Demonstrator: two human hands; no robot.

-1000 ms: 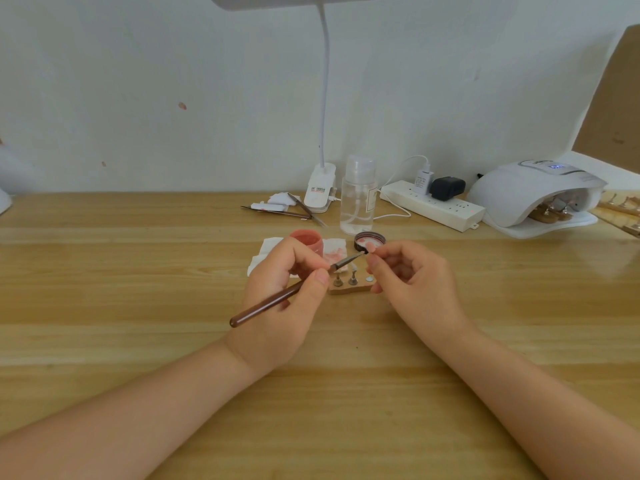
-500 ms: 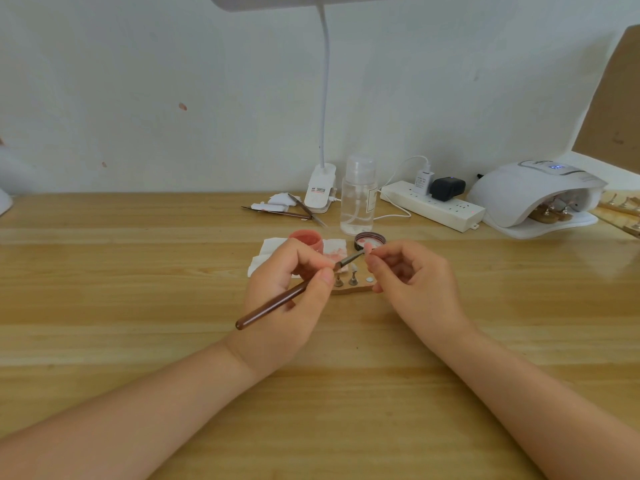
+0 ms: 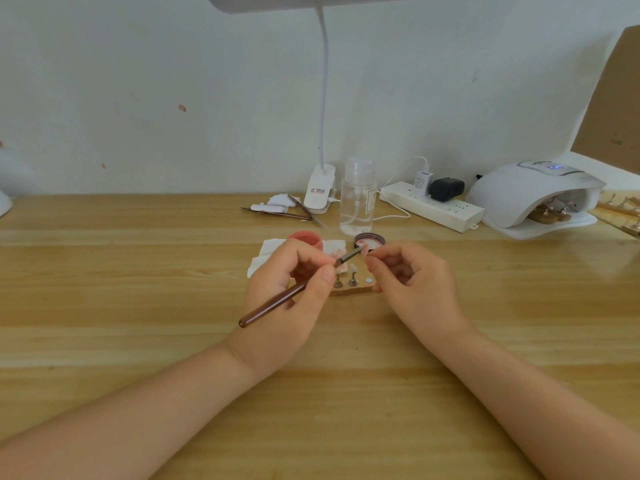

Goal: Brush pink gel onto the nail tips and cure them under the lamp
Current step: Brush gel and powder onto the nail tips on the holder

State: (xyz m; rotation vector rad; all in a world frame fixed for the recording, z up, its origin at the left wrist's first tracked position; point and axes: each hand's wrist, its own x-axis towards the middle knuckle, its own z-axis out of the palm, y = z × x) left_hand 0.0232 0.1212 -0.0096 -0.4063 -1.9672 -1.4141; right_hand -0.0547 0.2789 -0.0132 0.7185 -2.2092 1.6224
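Pink-loaded brush (image 3: 287, 296) pinched in left hand (image 3: 294, 292); nail tip (image 3: 364, 250) pinched by right hand (image 3: 412, 282) above wooden stand (image 3: 349, 289). Could smear gel onto fingertips through wobble. Curing lamp (image 3: 530, 197) at two o'clock.

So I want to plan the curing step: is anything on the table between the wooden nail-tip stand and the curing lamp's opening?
Nothing visible blocks it. The table between the wooden stand and the curing lamp is bare, but another holder already sits inside the lamp.
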